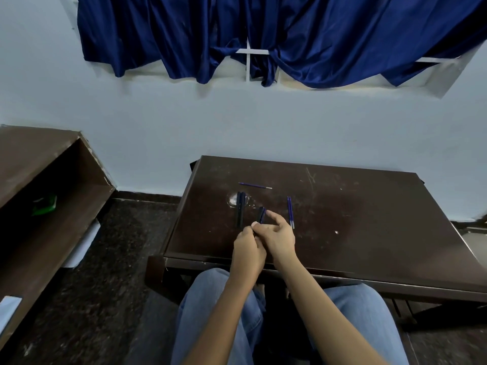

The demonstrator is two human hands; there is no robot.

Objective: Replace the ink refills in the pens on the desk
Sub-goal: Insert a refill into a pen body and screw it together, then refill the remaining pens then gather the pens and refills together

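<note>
Gripping what? asked the 1st.
The 2nd: left hand [247,248] pinched the dark pen [261,215] at its near end, fingers curled; right hand [276,239] held the barrel w/ thumb & forefinger, prob. to pull it apart above the desk [369,219].
Anything in the way?
No. From the hands, two pens [240,209] lay at 11 o'clock, two refills [290,212] at 1, a lone refill [255,185] at 12, all apart.

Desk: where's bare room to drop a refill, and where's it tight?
Widest bare patch: right half of the desk, past the refill pair. Also a strip between the pen pair and the left edge. Crowded: centre-left, where left hand and right hand hold a pen, lone refill behind.
</note>
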